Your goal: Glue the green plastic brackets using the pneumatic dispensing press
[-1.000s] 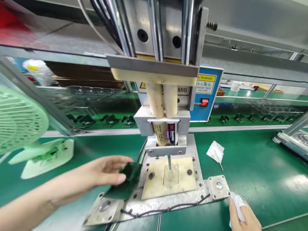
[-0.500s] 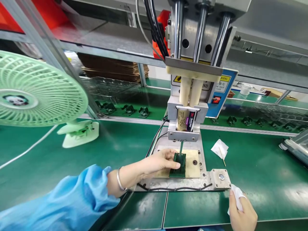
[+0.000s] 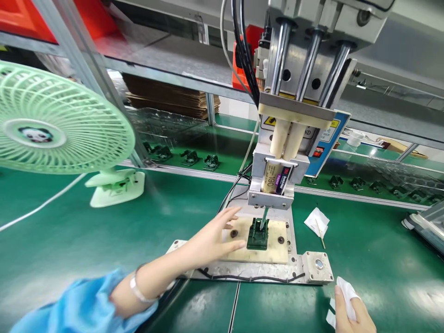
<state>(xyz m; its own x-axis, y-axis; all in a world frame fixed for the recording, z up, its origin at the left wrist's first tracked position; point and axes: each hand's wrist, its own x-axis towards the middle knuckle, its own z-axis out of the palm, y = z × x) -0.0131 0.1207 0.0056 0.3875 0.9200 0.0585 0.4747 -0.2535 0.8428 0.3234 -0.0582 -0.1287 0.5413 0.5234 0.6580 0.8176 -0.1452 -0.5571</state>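
Note:
A dark green plastic part [image 3: 257,237] sits on the cream fixture plate [image 3: 277,253], beneath the nozzle [image 3: 264,216] of a dispensing press. Just left of that part is my left hand [image 3: 220,238], its thumb and fingers spread with nothing between them. Above the nozzle, the press holds a twin adhesive cartridge [image 3: 275,178]. At the lower right my right hand [image 3: 354,314] grips a folded white wipe [image 3: 347,293]. It is close to the metal button box [image 3: 318,266] at the base's right corner.
A green fan [image 3: 65,125] is clipped at the left. Another white wipe [image 3: 317,222] with a thin stick [image 3: 319,235] lies on the right of the green bench. Several dark parts [image 3: 211,162] stand along the strip behind. Stacked cardboard [image 3: 169,99] is farther back.
My left hand has let go of the dark green part and drawn back left, its fingers spreading. The part now rests on the plate by itself. The camera view has shifted slightly.

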